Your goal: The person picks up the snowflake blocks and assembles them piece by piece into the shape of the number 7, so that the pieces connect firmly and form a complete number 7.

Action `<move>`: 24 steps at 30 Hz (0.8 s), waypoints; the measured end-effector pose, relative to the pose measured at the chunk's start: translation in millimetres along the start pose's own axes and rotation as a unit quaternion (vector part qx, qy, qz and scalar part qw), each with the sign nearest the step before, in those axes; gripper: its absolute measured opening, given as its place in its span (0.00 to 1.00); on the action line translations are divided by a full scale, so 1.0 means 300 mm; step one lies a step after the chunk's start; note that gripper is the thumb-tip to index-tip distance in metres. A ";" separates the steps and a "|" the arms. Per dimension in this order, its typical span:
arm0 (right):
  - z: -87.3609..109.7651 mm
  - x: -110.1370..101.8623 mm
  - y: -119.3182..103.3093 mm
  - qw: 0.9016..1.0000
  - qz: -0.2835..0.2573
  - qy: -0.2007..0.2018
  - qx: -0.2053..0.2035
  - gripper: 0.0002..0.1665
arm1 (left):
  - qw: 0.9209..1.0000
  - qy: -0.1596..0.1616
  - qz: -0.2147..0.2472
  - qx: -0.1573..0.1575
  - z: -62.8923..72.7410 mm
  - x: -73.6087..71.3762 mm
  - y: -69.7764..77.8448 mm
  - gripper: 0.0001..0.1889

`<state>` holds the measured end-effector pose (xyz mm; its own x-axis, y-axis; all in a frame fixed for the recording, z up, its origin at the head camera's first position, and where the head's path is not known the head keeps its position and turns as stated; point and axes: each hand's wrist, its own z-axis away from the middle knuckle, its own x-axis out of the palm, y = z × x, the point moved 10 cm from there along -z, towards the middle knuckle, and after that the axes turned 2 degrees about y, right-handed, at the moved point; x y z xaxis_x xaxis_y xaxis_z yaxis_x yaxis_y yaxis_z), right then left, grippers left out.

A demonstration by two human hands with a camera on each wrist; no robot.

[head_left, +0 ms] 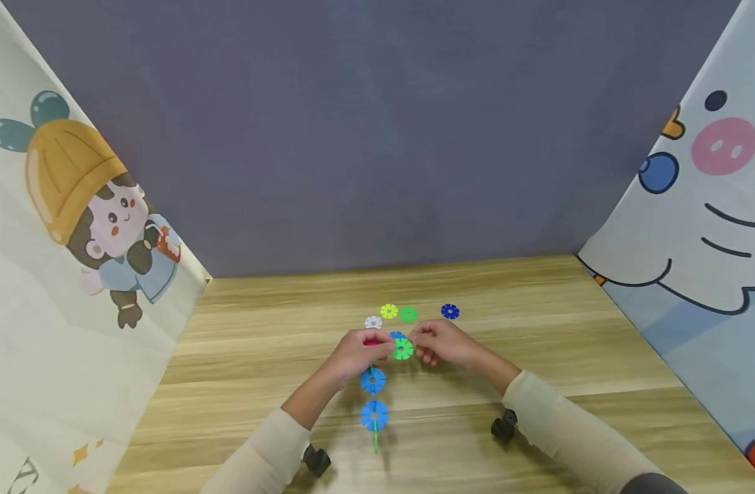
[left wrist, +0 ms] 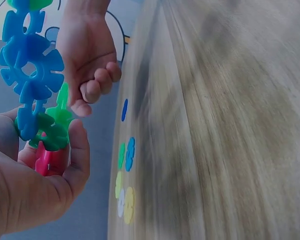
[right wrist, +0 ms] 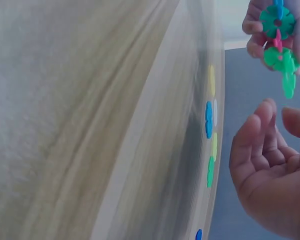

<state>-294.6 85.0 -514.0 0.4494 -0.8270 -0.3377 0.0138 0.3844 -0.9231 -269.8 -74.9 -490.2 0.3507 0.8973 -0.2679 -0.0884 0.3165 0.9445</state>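
My left hand [head_left: 355, 354] grips a chain of slotted plastic snowflake discs above the table. Blue discs [head_left: 374, 416] hang toward me, with a thin green disc seen edge-on at the near end. In the left wrist view, a dark green disc [left wrist: 56, 138] and a pink disc [left wrist: 43, 160] sit between thumb and fingers. A bright green disc [head_left: 403, 349] forms the right end of the chain, joined to another green piece [right wrist: 289, 82]. Just right of it is my right hand [head_left: 447, 341], its fingers loosely curled, thumb apart, holding nothing.
Loose discs lie on the wooden table [head_left: 248, 370] beyond my hands: white [head_left: 373, 321], yellow [head_left: 388, 311], green [head_left: 408, 313], dark blue [head_left: 450, 311] and lighter blue [head_left: 397, 335]. Another yellow disc [left wrist: 129, 205] shows in the left wrist view. A grey panel [head_left: 377, 137] stands behind.
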 end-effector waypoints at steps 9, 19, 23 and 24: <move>-0.065 -0.017 -0.051 0.973 0.209 0.059 -0.076 0.05 | 1.000 -0.003 0.008 -0.005 0.004 -0.003 -0.016 0.13; -0.123 0.049 -0.070 0.930 0.341 0.041 -0.133 0.17 | 1.000 -0.015 0.007 -0.001 -0.006 0.021 -0.032 0.13; -0.134 0.065 -0.058 0.921 0.365 0.037 -0.133 0.19 | 1.000 -0.016 0.005 0.001 -0.006 0.026 -0.031 0.12; -0.136 0.067 -0.055 0.920 0.368 0.037 -0.132 0.19 | 1.000 -0.015 0.005 0.001 -0.006 0.026 -0.031 0.12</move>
<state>-322.3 45.1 -512.9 0.1876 -0.4132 -0.8911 -0.4916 0.7459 -0.4494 -267.8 -70.3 -501.5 0.3779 0.8906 -0.2531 -0.0907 0.3077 0.9472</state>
